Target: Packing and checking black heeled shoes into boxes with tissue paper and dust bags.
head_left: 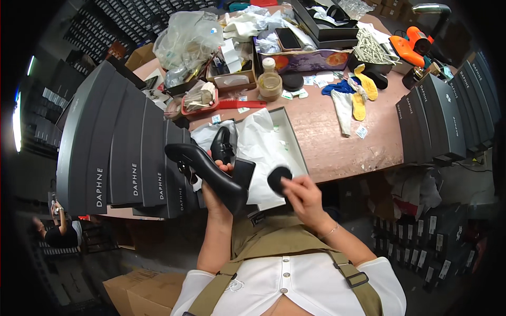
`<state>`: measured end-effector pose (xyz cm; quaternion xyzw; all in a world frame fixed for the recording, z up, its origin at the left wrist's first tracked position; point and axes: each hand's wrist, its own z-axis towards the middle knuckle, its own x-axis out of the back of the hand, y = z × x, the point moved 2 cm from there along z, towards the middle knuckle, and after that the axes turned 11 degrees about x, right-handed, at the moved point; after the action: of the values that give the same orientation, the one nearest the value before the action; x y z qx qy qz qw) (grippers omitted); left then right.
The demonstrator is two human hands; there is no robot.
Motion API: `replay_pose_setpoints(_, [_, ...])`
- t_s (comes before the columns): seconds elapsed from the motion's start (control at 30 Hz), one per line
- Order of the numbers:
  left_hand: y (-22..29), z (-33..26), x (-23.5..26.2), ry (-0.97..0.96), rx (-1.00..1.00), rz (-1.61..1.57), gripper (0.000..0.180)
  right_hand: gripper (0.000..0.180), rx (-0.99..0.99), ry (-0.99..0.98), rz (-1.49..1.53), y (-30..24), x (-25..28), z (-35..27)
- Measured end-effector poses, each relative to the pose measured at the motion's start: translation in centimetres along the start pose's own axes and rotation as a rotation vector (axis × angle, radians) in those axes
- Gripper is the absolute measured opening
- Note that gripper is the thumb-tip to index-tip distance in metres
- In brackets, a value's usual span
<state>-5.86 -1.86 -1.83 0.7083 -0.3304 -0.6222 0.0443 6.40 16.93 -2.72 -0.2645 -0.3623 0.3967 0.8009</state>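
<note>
My left hand [213, 200] grips a black heeled shoe [211, 174], its fingertips showing on the far side between the body and the block heel. The shoe is held sideways, toe pointing to the left. In my right hand [305, 201] is a round black pad [279, 180], pinched between thumb and fingers to the right of the heel and apart from it; it is slightly blurred. Below both lies an open shoe box [295, 145] lined with white tissue paper [258, 139]. A second black shoe [223, 145] rests at the box's left side, partly hidden by the held one.
Stacked grey shoe boxes [124, 142] stand close on my left, more boxes [429, 116] on the right. Behind are a glass jar [270, 85], a red-handled tool [240, 104], a red tray [200, 100], and colored cloths [345, 113]. A person [59, 229] sits far left.
</note>
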Motion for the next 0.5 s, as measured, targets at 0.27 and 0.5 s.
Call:
replay_pose_setpoints(0.27, [0.1,0.3,-0.2,-0.204,0.336,-0.644,0.041,0.042,0.147,-0.193,0.031,0.1,-4.1,0.7])
replay_pose_setpoints(0.5, [-1.1,-0.2,-2.3,-0.207,0.003,0.318,0.056,0.04,-0.854,0.072,1.376,-2.2,-3.5,4.6])
